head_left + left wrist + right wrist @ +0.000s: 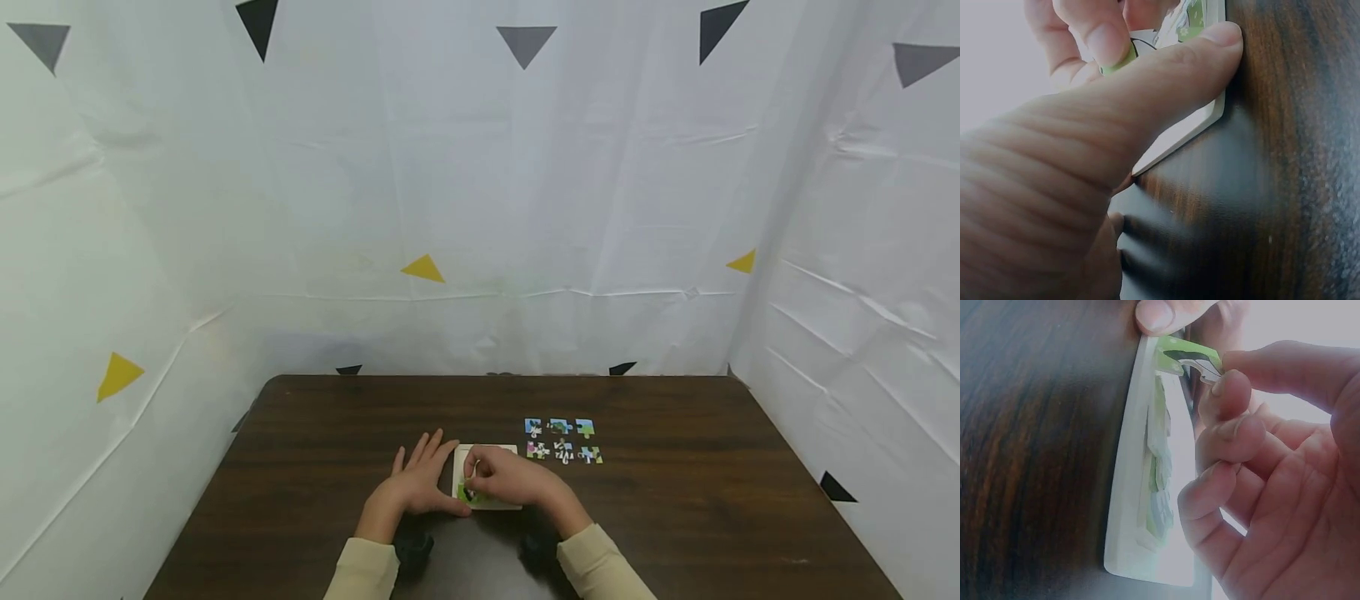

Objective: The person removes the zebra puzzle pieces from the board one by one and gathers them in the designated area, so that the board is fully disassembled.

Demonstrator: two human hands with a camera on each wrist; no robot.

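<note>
A small white puzzle tray (495,506) lies on the table in front of me, with green-and-white puzzle pieces (1159,465) along one side of it. My left hand (420,483) rests at the tray's left side with its fingers spread. Its thumb (1179,69) lies against the tray's near left corner. Over the tray, my right hand (517,477) pinches a green, black and white puzzle piece (1190,357) between thumb and index finger. That piece is tilted at the near left corner of the tray, close to the left thumb.
Several loose puzzle pieces (559,427) lie in two rows on the dark wooden table (675,500), just right of the tray. A white curtain (480,183) with grey, black and yellow triangles hangs behind the table and at both sides.
</note>
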